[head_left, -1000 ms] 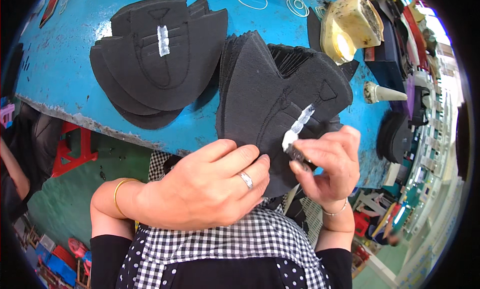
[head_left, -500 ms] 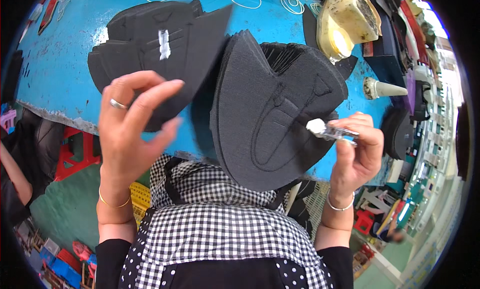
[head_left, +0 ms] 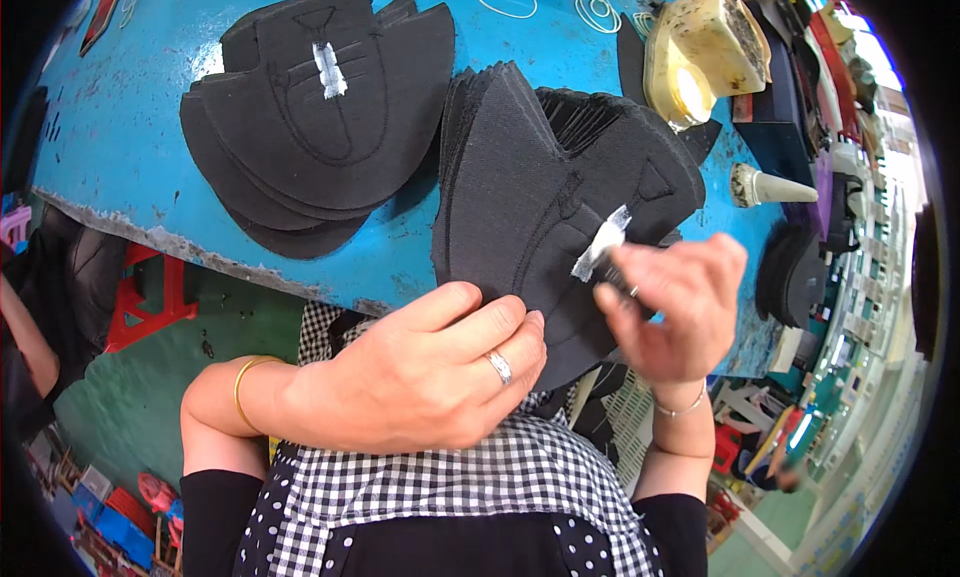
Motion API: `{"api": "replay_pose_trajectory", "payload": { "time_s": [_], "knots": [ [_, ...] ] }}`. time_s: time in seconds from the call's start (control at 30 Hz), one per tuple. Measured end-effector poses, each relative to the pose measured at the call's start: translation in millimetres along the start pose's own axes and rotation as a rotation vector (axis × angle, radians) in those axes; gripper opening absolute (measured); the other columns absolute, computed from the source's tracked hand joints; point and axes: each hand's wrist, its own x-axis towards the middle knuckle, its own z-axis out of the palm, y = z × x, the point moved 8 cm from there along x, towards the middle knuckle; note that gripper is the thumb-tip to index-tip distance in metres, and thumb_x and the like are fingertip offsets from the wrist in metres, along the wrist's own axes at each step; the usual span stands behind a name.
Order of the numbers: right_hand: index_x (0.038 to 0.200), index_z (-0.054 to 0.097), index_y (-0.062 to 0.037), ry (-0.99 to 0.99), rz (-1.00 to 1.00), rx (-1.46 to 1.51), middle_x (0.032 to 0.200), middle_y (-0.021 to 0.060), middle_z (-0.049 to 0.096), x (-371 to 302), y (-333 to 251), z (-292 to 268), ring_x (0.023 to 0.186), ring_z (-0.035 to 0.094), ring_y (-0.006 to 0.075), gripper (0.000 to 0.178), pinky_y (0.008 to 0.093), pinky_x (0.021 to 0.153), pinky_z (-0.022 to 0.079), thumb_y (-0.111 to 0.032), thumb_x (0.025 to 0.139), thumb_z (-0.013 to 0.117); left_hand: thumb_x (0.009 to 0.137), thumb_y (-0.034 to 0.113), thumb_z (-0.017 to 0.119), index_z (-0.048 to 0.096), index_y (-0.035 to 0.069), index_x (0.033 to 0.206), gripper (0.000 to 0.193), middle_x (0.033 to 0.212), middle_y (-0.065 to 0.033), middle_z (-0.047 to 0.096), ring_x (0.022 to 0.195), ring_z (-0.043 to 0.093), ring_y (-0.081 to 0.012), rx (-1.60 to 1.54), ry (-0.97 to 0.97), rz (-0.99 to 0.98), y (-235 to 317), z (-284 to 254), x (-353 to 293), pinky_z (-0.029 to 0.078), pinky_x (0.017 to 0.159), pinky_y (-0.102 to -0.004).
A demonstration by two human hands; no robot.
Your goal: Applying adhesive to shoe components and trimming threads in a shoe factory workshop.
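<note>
A thick stack of black fabric pieces (head_left: 500,167), curved and stitched like shoe uppers, lies at the middle of the table with its front hanging over the edge. My left hand (head_left: 440,367) has its fingers bent on the top piece's near left edge. In my right hand (head_left: 690,307), smeared by motion, is a small brush (head_left: 612,273), its tip at a white wet streak (head_left: 608,237) across the stitched marks. Further left, a looser pile of like black pieces (head_left: 320,127) bears another white streak (head_left: 328,69) on top.
A stained cream pot (head_left: 700,57) with a yellowish opening stands at the back right. Near it lies a pale cone-shaped nozzle (head_left: 775,188). White cord loops (head_left: 597,7) rest at the back. A red stool (head_left: 155,297) is below the blue table's (head_left: 90,147) left edge.
My left hand has moved from the left pile to the stack's near edge. The piece lifted at the left now lies flat. A white streak has appeared on the stack under the brush.
</note>
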Motion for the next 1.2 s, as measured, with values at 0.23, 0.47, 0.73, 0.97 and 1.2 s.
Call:
{"api": "replay_pose_trajectory", "payload": {
  "time_s": [0.23, 0.47, 0.73, 0.97, 1.2],
  "knots": [
    [0.101, 0.064, -0.0027, 0.447, 0.379, 0.414, 0.099, 0.0074, 0.072, -21.7, 78.7, -37.3, 0.085, 0.062, 0.0122, 0.017, 0.032, 0.081, 0.048, -0.011, 0.089, 0.073, 0.064, 0.021, 0.073, 0.076, 0.007, 0.098, 0.037, 0.097, -0.0047, 0.067, 0.081, 0.063, -0.0176, -0.029, 0.017, -0.009, -2.1, -0.9, 13.5, 0.049, 0.066, -0.0299],
    [0.101, 0.069, -0.0028, 0.433, 0.764, 0.275, 0.096, -0.0017, 0.067, -17.5, 238.8, 3.1, 0.082, 0.056, 0.0045, 0.018, 0.0221, 0.073, 0.047, -0.018, 0.094, 0.073, 0.054, 0.009, 0.076, 0.08, 0.028, 0.1, 0.049, 0.071, 0.0041, 0.036, 0.062, 0.046, -0.0114, 0.247, 0.308, -0.085, -19.3, -62.3, -12.2, 0.039, 0.053, -0.0253],
    [0.097, 0.071, -0.0051, 0.168, 0.399, -0.327, 0.097, 0.0043, 0.068, -12.6, 229.1, 7.0, 0.08, 0.06, 0.019, 0.019, 0.0308, 0.075, 0.048, -0.021, 0.089, 0.075, 0.063, 0.018, 0.086, 0.067, 0.011, 0.124, 0.065, 0.108, -0.0063, 0.062, 0.098, 0.059, -0.0281, 0.201, 0.051, -0.459, -90.5, -43.6, -39.0, 0.047, 0.082, -0.0391],
    [0.107, 0.066, -0.0006, 0.47, 0.587, 0.388, 0.1, 0.0007, 0.068, -20.3, 179.5, -32.4, 0.079, 0.05, 0.0033, 0.014, 0.0201, 0.068, 0.038, -0.013, 0.101, 0.061, 0.081, 0.042, 0.077, 0.074, 0.018, 0.115, 0.042, 0.117, 0.0011, 0.067, 0.094, 0.061, -0.0137, 0.048, 0.04, 0.042, -6.9, 7.6, -1.6, 0.048, 0.079, -0.03],
    [0.098, 0.064, -0.0088, -0.006, 0.264, 0.437, 0.093, 0.0038, 0.075, -16.3, 38.2, -5.8, 0.084, 0.062, 0.0205, 0.027, 0.0365, 0.083, 0.043, -0.011, 0.077, 0.082, 0.078, 0.035, 0.077, 0.075, 0.01, 0.104, 0.036, 0.113, -0.0041, 0.068, 0.093, 0.063, -0.0158, 0.068, -0.027, 0.045, 2.2, 14.4, 4.2, 0.05, 0.075, -0.0304]
  ]
}}
